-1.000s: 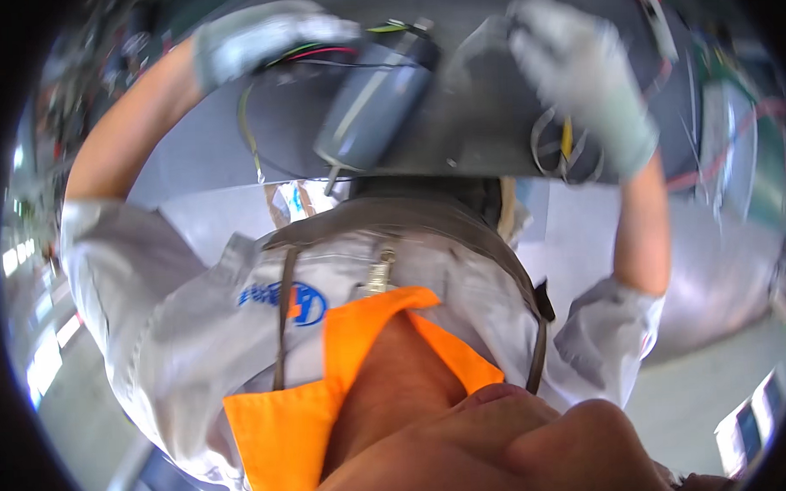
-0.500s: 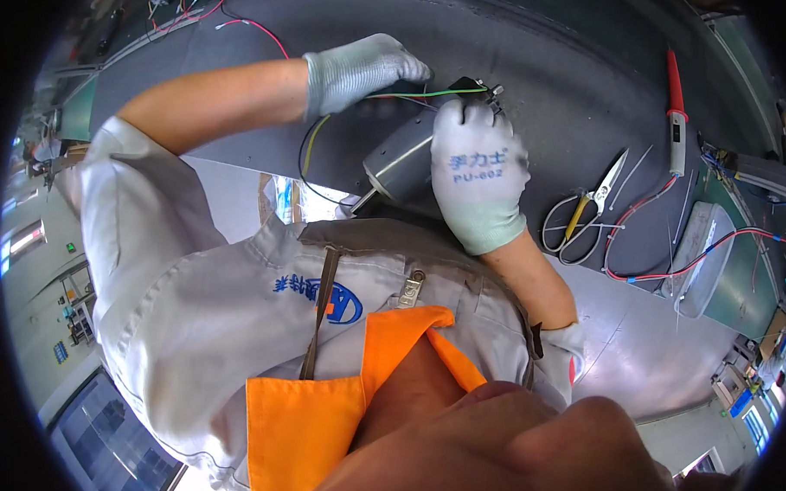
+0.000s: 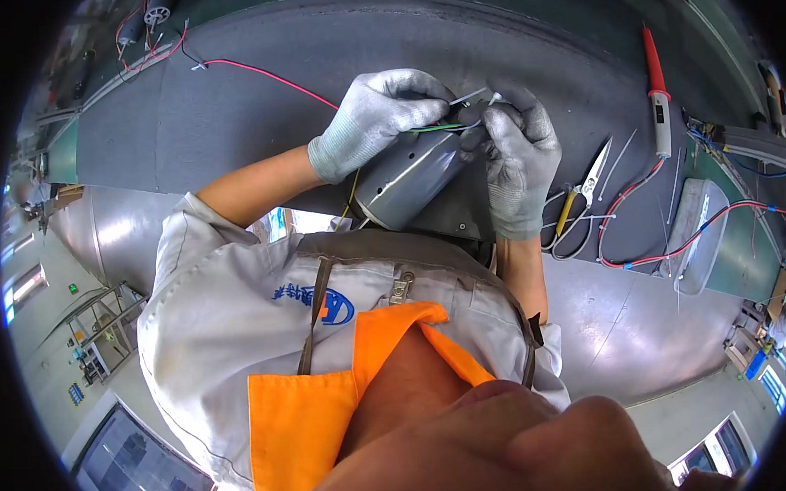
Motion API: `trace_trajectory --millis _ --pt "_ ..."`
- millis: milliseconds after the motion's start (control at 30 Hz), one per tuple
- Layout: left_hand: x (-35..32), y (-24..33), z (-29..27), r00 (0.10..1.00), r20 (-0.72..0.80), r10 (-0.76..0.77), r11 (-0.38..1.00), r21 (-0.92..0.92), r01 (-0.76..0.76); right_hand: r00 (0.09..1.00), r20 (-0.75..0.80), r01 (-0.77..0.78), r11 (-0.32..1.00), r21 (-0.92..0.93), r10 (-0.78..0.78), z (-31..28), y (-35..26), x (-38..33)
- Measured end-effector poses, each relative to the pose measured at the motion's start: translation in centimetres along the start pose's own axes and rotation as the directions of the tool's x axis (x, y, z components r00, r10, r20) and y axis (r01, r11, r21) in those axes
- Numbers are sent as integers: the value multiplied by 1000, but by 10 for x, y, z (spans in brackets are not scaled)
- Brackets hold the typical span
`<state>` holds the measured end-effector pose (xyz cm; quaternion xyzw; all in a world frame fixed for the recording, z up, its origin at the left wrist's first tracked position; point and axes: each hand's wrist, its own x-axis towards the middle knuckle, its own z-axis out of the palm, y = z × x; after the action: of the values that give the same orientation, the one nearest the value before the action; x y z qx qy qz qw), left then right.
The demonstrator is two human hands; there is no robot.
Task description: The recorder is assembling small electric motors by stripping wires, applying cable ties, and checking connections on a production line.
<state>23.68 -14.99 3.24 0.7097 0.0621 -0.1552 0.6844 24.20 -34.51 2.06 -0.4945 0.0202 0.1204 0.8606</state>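
Both my hands wear pale, grey-smudged gloves and meet over the far end of a grey cylindrical motor (image 3: 405, 183). A thin white cable tie (image 3: 469, 95) spans the gap between them. My left hand (image 3: 378, 116) is closed, with thumb and forefinger pinching one end of it. At the other end, the bent fingers of my right hand (image 3: 521, 150) close on the tie's small white head. Just below the tie, a green wire (image 3: 436, 127) crosses the motor's end. My fingers partly hide the wires and dark fittings there.
Scissors with a yellow grip (image 3: 582, 196) lie right of my right hand, among loose ties. Beyond them are a red-and-white soldering iron (image 3: 658, 98) and a translucent tray (image 3: 701, 235). A red wire (image 3: 270, 77) runs from far left over the dark tabletop (image 3: 216, 135).
My right hand has come off the motor's side and turned palm-inward at its far end. My left hand has moved nearer. A white cable tie now shows between them.
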Motion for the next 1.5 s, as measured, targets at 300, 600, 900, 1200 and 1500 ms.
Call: trace_trajectory --millis 300,600,900,1200,1500 --pt "0 -1 3 999 22 28 1000 -1 -28 998 37 52 997 -52 -50 -4 1 4" --pt "10 0 24 992 82 98 995 -28 -96 957 102 -220 907 -360 273 -10 -34 14" --pt "-6 -1 40 933 -69 352 888 339 -310 879 263 411 352 -841 -398 -31 -21 10" --pt "-5 -14 37 736 142 662 522 618 -588 517 589 605 -221 -765 -622 -87 -4 57" --pt "1 -4 31 732 254 633 401 701 -590 996 90 -25 965 261 1 -44 -5 52"
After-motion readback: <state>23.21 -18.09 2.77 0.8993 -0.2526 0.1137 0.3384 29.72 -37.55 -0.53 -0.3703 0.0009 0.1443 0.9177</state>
